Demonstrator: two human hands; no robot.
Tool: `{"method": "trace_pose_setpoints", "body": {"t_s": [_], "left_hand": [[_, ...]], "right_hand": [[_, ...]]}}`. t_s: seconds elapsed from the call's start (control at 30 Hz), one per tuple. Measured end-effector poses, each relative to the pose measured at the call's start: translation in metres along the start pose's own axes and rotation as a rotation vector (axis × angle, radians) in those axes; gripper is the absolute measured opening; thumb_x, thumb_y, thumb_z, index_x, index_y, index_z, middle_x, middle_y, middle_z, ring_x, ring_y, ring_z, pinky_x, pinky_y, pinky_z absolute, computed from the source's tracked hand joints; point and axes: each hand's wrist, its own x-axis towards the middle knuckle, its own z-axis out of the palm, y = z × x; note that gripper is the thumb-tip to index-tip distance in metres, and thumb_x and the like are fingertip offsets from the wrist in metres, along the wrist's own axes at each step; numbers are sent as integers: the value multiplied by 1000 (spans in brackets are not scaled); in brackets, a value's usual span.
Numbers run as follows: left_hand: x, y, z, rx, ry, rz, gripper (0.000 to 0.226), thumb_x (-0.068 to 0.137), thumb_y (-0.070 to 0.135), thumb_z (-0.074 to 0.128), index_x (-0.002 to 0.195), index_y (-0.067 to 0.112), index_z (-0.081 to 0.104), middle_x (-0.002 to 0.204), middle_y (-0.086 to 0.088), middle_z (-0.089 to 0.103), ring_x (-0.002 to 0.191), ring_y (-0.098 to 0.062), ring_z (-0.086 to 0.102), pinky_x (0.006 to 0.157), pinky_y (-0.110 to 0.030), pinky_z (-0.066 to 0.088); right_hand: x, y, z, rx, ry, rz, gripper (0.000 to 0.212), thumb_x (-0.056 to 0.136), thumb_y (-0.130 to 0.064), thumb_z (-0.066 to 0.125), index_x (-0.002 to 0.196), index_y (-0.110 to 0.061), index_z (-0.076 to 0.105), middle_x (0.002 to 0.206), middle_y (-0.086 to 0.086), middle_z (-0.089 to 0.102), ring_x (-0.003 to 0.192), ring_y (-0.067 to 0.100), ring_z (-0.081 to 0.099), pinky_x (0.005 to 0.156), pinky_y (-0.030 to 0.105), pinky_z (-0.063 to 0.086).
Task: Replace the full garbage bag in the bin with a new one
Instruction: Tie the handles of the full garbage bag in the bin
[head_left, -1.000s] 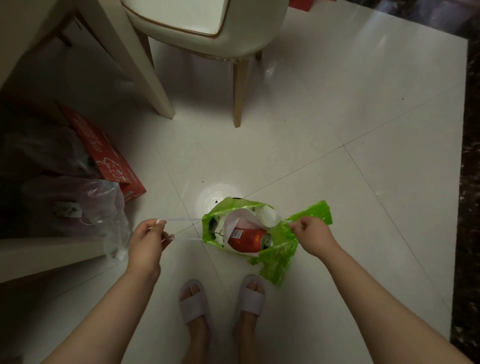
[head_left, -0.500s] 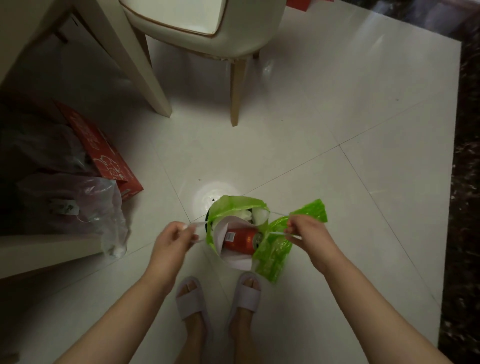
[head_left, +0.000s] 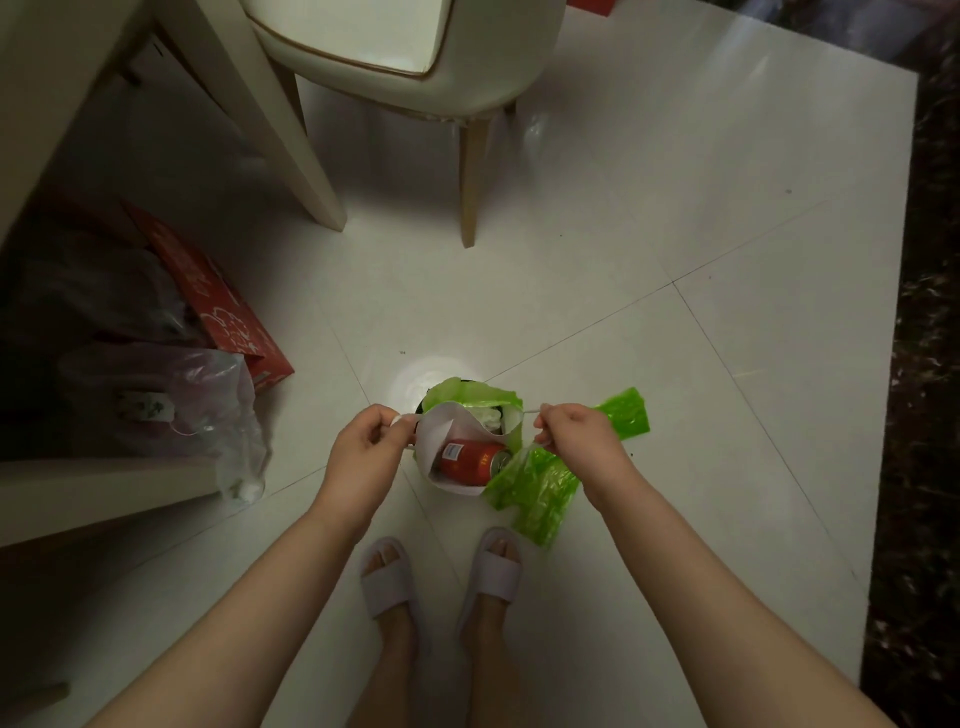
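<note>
Plastic in a clear, crumpled bag (head_left: 208, 410) is seen at the left of the tiled floor (head_left: 675, 208), beside a red box (head_left: 228, 312) under a pale table leg (head_left: 280, 135). Near the middle of the floor, the left hand (head_left: 363, 457) is closed, its fingers pinched on a white drawstring (head_left: 410, 418) at the bag's left edge. The green garbage bag (head_left: 535, 483) is seated in the bin (head_left: 457, 486), with a red can (head_left: 470, 460) and white paper (head_left: 436, 436) lying in its open mouth. The right hand (head_left: 576, 441) is closed as well, fingers pinched on the other drawstring end beside a loose green flap. Two slippered feet (head_left: 441, 577) are planted just below the bin.
</note>
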Motion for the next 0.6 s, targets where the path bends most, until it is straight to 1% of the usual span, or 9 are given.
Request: {"method": "trace_pose_setpoints", "body": {"t_s": [0.07, 0.1, 0.17, 0.27, 0.33, 0.4, 0.43, 0.53, 0.6], "left_hand": [[-7, 5, -10, -64, -1, 27, 21, 89, 19, 55, 77, 1, 57, 78, -3, 62, 77, -13, 57, 74, -27, 42], [-11, 7, -14, -103, 3, 31, 19, 88, 18, 56, 73, 7, 57, 78, -3, 63, 80, -14, 58, 80, -28, 43], [-19, 7, -18, -118, 7, 29, 19, 88, 18, 56, 69, 13, 57, 76, -2, 63, 82, -16, 58, 84, -30, 42], [-28, 8, -14, -90, -15, 26, 19, 89, 18, 56, 71, 12, 59, 75, -1, 63, 80, -15, 59, 83, -27, 44], [-31, 11, -10, -120, -28, 16, 20, 90, 20, 54, 71, 14, 59, 77, -1, 64, 83, -15, 61, 86, -28, 45], [-31, 11, -9, -86, -27, 38, 19, 91, 21, 53, 74, 16, 58, 78, 0, 64, 83, -15, 59, 82, -25, 44], [-30, 13, -9, -69, -28, 64, 19, 92, 22, 52, 75, 16, 58, 79, 0, 64, 82, -14, 58, 79, -24, 44], [-29, 19, -9, -95, -33, 107, 19, 93, 20, 51, 75, 18, 58, 75, 0, 63, 82, -16, 59, 82, -26, 45], [-26, 19, -11, -92, -21, 107, 19, 93, 17, 51, 75, 18, 57, 72, 0, 62, 79, -16, 59, 78, -23, 44]], "right_hand": [[-10, -3, -6, 85, -9, -27, 33, 92, -16, 49, 60, -17, 60, 62, 2, 58, 71, 18, 58, 78, 30, 51], [-15, -5, -8, 123, -6, -32, 33, 90, -12, 49, 60, -16, 60, 61, 2, 58, 69, 17, 57, 76, 29, 51], [-22, -5, -11, 75, 1, -48, 33, 88, -11, 49, 58, -18, 61, 60, 0, 59, 70, 18, 58, 80, 33, 51], [-33, -10, -8, -89, -72, -77, 34, 88, -14, 49, 58, -24, 61, 63, -3, 60, 79, 20, 61, 86, 37, 50], [-37, -14, -7, -114, -52, -65, 34, 88, -14, 48, 58, -23, 60, 64, -5, 59, 78, 20, 59, 80, 38, 50], [-40, -19, -7, -131, -42, -61, 34, 89, -13, 47, 59, -22, 59, 65, -7, 58, 78, 20, 57, 76, 34, 47], [-40, -21, -7, -121, -59, -71, 34, 89, -13, 47, 59, -21, 59, 64, -6, 58, 77, 20, 58, 78, 35, 49], [-38, -29, -6, -95, -35, -88, 34, 87, -12, 47, 58, -22, 60, 65, -4, 60, 75, 22, 59, 85, 40, 52], [-37, -30, -6, -110, -43, -106, 35, 86, -13, 48, 56, -23, 61, 67, -5, 61, 76, 22, 60, 84, 40, 51]]}}
